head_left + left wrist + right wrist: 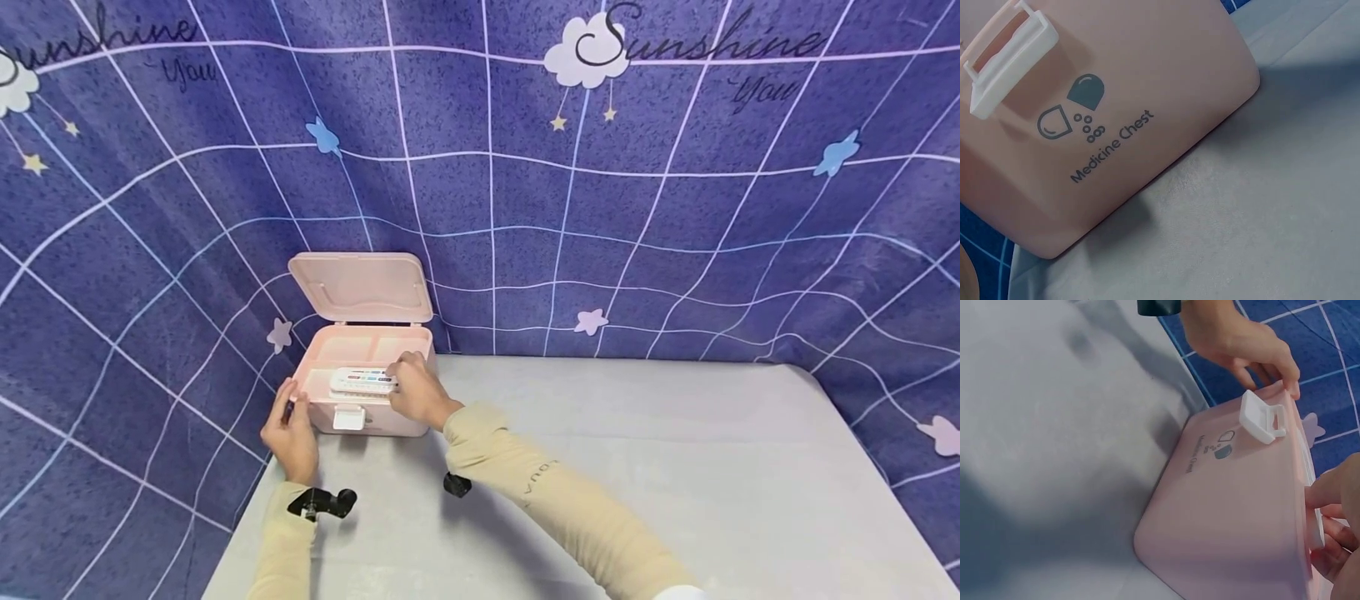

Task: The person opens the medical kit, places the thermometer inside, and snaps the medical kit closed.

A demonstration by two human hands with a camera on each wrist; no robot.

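Note:
A pink medicine chest (pixel 405 423) stands on the table at the left with its lid (pixel 367 287) raised against the curtain. "Medicine Chest" and a capsule drawing are printed on its front, next to a white latch (pixel 1013 65) that hangs unfastened. My left hand (pixel 292 442) grips the chest's left front corner, fingers at the rim. Reaching over the right side, my right hand (pixel 418 390) pinches the end of a white flat box (pixel 358 381) with coloured print, at the front of the chest's opening. In the right wrist view, the fingertips dip behind the front rim.
Compartments with dividers (pixel 375 350) show at the back inside the chest. A pale grey cloth covers the table (pixel 637 467). Behind and to the left hangs a blue curtain (pixel 525 192) with grid lines, stars and clouds, close to the chest's left side.

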